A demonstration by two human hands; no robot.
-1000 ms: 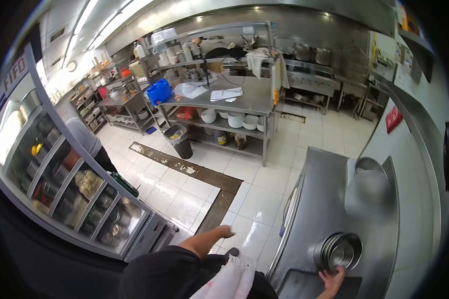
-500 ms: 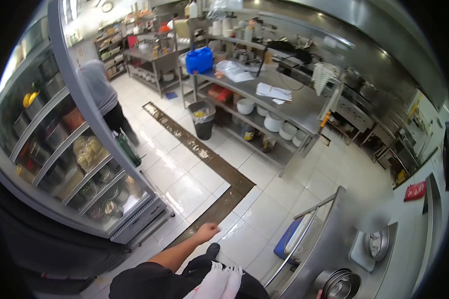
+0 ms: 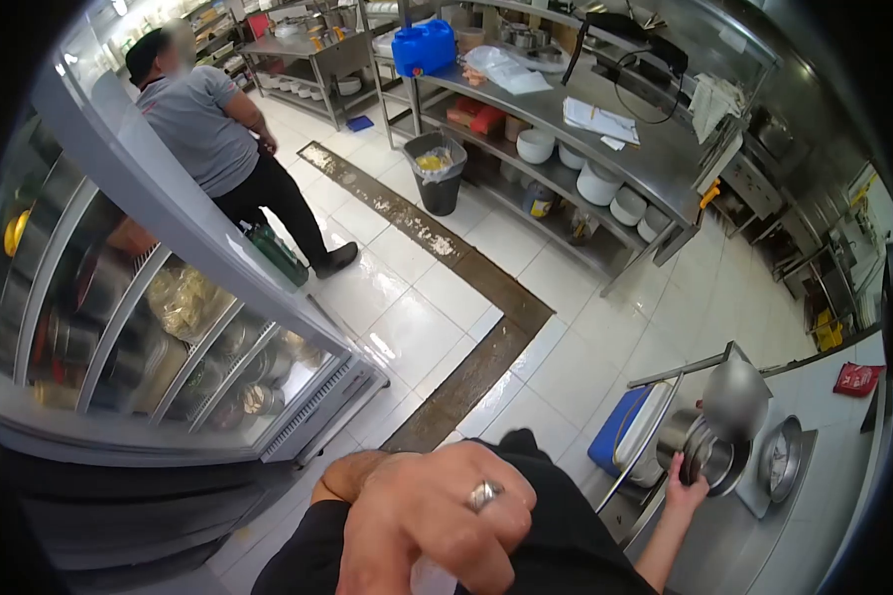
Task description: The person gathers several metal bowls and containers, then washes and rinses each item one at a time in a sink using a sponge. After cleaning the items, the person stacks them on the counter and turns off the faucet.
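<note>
My left hand [image 3: 437, 521] is raised close to the camera. It wears a ring, and its fingers are curled in with nothing visible in them. My right hand [image 3: 687, 493] reaches down to the steel counter [image 3: 724, 540] at the lower right. Its fingers are on the rim of a stack of steel bowls [image 3: 709, 458] lying tilted there. A single steel bowl [image 3: 781, 456] sits just right of the stack on a tray.
A glass-door fridge [image 3: 149, 327] full of containers stands at the left. A person in a grey shirt [image 3: 208, 119] stands beside it. Across the wet tiled floor are a black bin [image 3: 437, 171], a steel table [image 3: 655, 164] with white bowls, and a blue jerrycan [image 3: 422, 45]. A blue crate [image 3: 623, 436] sits under the counter.
My view has swung down and to the left. My left hand came up from beside me to just in front of the camera. My right hand is back in view at the bowl stack.
</note>
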